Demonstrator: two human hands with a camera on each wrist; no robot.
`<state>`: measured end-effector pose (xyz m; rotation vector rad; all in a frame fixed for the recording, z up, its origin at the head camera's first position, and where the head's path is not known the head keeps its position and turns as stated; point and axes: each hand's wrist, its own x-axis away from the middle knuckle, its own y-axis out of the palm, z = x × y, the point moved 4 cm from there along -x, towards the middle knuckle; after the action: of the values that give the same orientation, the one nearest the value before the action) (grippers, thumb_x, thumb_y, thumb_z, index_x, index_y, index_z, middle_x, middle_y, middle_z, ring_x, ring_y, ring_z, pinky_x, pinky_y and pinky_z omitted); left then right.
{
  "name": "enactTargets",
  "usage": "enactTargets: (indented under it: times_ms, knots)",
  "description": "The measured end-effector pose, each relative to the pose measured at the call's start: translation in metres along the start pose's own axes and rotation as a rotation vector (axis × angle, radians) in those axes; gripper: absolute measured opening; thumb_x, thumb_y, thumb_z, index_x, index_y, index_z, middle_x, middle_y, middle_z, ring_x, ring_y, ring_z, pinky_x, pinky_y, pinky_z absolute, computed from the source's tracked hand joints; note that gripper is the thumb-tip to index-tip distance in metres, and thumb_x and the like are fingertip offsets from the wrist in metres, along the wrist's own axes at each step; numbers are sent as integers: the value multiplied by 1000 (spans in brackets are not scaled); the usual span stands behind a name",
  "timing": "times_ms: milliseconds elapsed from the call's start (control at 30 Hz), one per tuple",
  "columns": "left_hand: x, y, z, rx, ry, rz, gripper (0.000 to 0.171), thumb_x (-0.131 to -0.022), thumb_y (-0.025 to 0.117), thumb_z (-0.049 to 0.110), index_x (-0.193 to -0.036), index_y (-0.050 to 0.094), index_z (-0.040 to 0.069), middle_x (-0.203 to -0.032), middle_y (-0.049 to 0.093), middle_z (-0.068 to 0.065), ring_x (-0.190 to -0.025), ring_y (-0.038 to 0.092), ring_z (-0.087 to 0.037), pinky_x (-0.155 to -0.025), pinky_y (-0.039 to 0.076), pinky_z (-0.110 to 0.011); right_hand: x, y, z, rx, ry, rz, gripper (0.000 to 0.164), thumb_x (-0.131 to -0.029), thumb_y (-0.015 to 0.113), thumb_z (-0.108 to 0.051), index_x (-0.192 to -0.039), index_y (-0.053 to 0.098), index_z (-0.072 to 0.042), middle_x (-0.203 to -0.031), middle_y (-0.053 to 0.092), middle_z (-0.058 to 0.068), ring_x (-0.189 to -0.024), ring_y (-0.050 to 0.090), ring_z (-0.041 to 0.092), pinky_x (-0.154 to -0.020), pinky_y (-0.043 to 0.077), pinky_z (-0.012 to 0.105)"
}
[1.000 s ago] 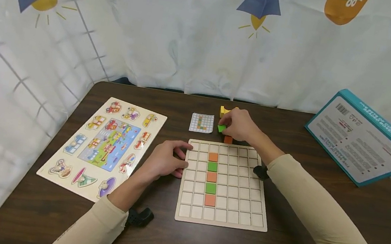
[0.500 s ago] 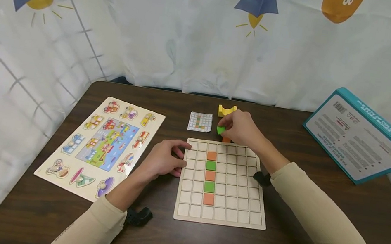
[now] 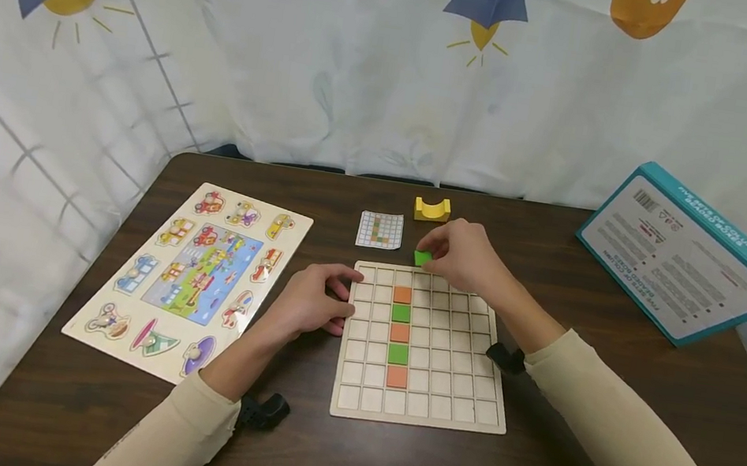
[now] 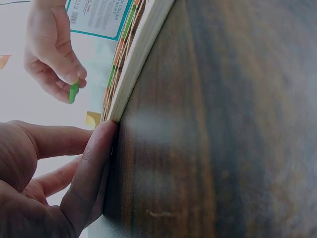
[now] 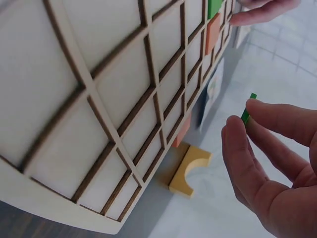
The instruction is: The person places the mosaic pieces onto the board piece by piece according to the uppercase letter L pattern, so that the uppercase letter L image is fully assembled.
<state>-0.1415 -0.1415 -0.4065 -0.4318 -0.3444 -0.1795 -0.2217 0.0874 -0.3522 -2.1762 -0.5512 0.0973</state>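
Note:
My right hand (image 3: 463, 257) pinches a small green square tile (image 3: 422, 258) between thumb and fingertips, just over the far edge of the wooden grid board (image 3: 447, 426). In the right wrist view the green tile shows edge-on and raised. Orange and green tiles alternate down one column of the board, among them an orange tile (image 3: 397, 377) and a green tile (image 3: 398, 354). My left hand (image 3: 314, 300) rests against the board's left edge, its thumb and index fingertip touching the rim. An orange block (image 5: 183, 131) lies beyond the board, hidden behind my right hand in the head view.
A small pattern card (image 3: 379, 231) lies behind the board, with a yellow arch block (image 3: 432, 209) to its right. To the left is a picture puzzle board (image 3: 143, 290). A teal box (image 3: 689, 257) stands tilted at the back right.
My right hand has moved slightly toward the board with the green tile, uncovering the yellow arch block. The head view has shifted a little. My left hand stays at the board's edge.

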Motion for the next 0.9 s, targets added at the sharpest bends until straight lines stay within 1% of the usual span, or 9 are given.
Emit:
enactTargets:
  times_ms: [200,433,567,700,900]
  knots:
    - [-1,-1,-1,14,1,-3,49,-87,76,-2,-133,68,13,-104,61,-16,-61,71,-19,-58,67,-37,14,2,-3,10,14,-18,24,-89,80,-8,-113,80,-10,-104,77,6,-98,69,23,-85,62,39]
    - [-1,-2,-1,11,10,-2,49,-87,76,-3,-133,68,13,-104,61,-16,-61,71,-19,-58,67,-37,32,8,-7,28,-25,-10,20,-88,80,-7,-108,80,-10,-102,73,7,-91,67,21,-82,59,38]
    - [-1,-1,-1,12,9,-6,49,-87,76,-3,-133,68,13,-104,61,-16,-61,71,-19,-58,67,-37,43,13,-7,21,-26,-10,20,-87,82,-7,-106,80,-11,-102,72,5,-89,67,19,-81,59,37]
    - [-1,-1,0,11,9,-8,49,-87,76,-3,-133,68,13,-104,61,-17,-60,71,-19,-58,67,-37,54,17,-8,15,-30,-12,20,-86,83,-7,-105,80,-11,-97,71,3,-88,67,18,-78,60,36]
    - [-1,-1,1,0,10,-8,50,-87,76,-2,-133,68,13,-103,61,-16,-60,71,-18,-58,67,-37,69,23,-10,6,-53,-9,20,-84,83,-6,-103,80,-10,-94,72,2,-83,66,15,-75,59,32]
